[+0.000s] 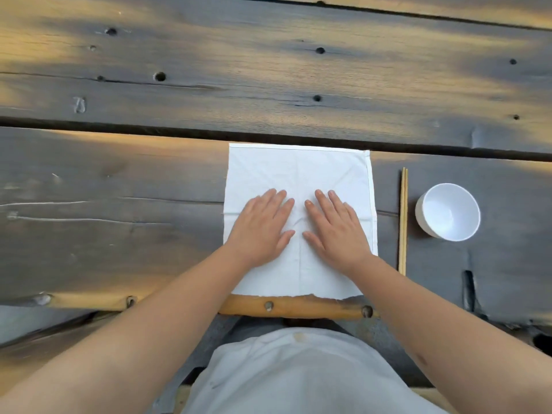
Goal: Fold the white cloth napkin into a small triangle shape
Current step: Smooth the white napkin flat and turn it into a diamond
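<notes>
The white cloth napkin [298, 171] lies spread flat as a square on the dark wooden table, close to the near edge, with faint crease lines across it. My left hand [263, 227] rests palm down on the napkin's left half, fingers together and pointing away. Beside it, my right hand [336, 227] lies palm down on the right half. The two hands are a small gap apart near the napkin's middle. Neither hand grips the cloth.
A pair of wooden chopsticks [403, 219] lies lengthwise just right of the napkin. A white bowl [448, 212] stands further right. The dark plank table [119, 204] has a deep gap behind the napkin; its near edge has a worn, light wooden rim [298, 306].
</notes>
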